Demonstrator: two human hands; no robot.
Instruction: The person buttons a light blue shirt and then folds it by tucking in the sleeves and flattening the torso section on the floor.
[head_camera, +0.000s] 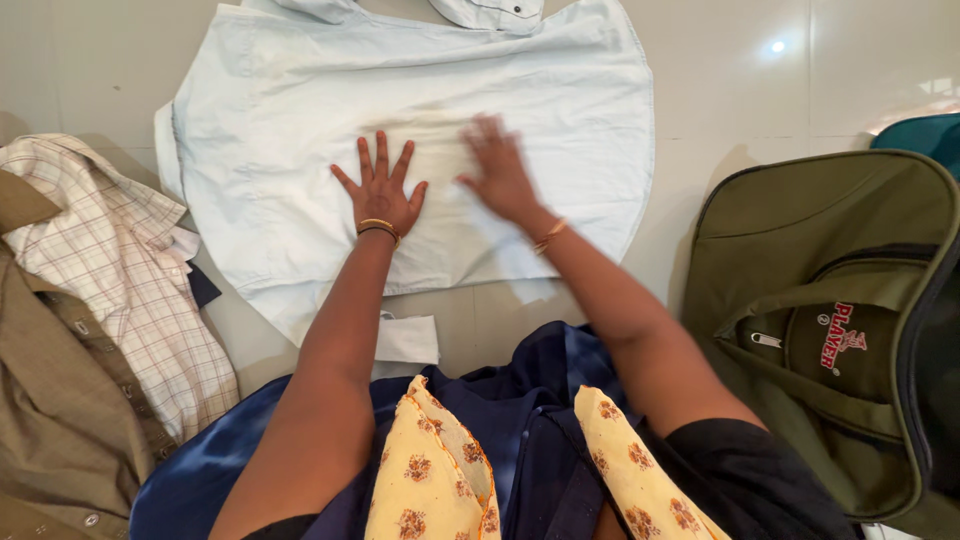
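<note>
**Mia:** What are the two hands doing?

**Tom:** The left hand (380, 190) lies flat on a pale blue shirt (420, 130). Its fingers are spread wide and it holds nothing. There are thin bangles on that wrist.

**Mia:** And the other one?

**Tom:** The right hand (500, 175) is flat on the shirt too, just beside the left one. It looks blurry, but it is open and holds nothing. It has a bangle as well.

**Mia:** Where is the shirt?

**Tom:** It is spread out on the pale shiny floor (740, 90), in front of the person. The collar is at the far end, at the top of the picture.

**Mia:** What else is near?

**Tom:** On the left there is a checked shirt (120, 270) lying partly on a brown shirt (50, 400) with buttons. On the right sits an olive green bag (800, 250), close to the right arm. Near the person's lap I see dark blue cloth (520, 390) and yellow cloth with flowers (430, 470).
</note>
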